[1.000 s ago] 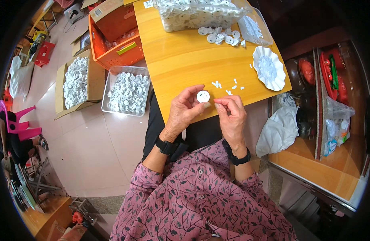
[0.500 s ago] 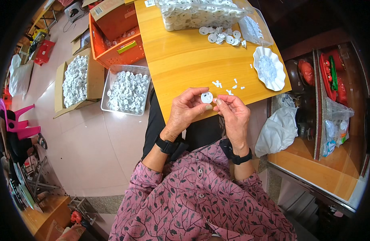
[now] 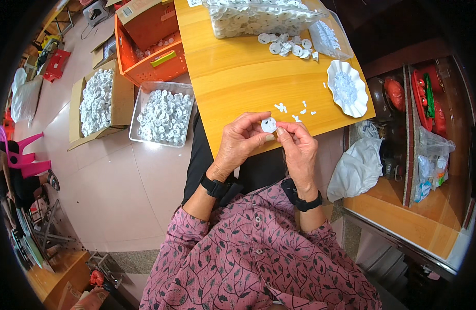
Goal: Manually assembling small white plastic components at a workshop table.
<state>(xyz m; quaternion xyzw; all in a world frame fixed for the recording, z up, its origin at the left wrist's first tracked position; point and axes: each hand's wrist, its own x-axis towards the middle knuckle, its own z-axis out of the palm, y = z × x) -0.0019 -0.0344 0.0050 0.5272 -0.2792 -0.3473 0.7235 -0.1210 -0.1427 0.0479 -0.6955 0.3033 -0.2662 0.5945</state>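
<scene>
Over the near edge of the wooden table (image 3: 233, 77), my left hand (image 3: 238, 139) pinches a round white plastic disc (image 3: 268, 124) with small dark slots between thumb and fingers. The thumb and forefinger of my right hand (image 3: 300, 147) are closed at the disc's right edge, on a small white plastic piece mostly hidden by the fingertips. Just beyond my hands lie several small white plastic pieces (image 3: 281, 107). A white wavy-rimmed dish (image 3: 361, 109) of tiny translucent pieces stands to the right.
Loose white discs (image 3: 298, 50) lie before a clear bin (image 3: 258, 28) full of them. A clear tray (image 3: 328, 41) is beside it. Left of the table are an orange crate (image 3: 160, 70), a clear tub (image 3: 158, 143) and a cardboard box (image 3: 75, 116) of discs. Shelves (image 3: 408, 134) flank the right.
My right fingertips have moved left, from just beside the disc to touching its right edge. The left hand keeps its hold on the disc, nearly still.
</scene>
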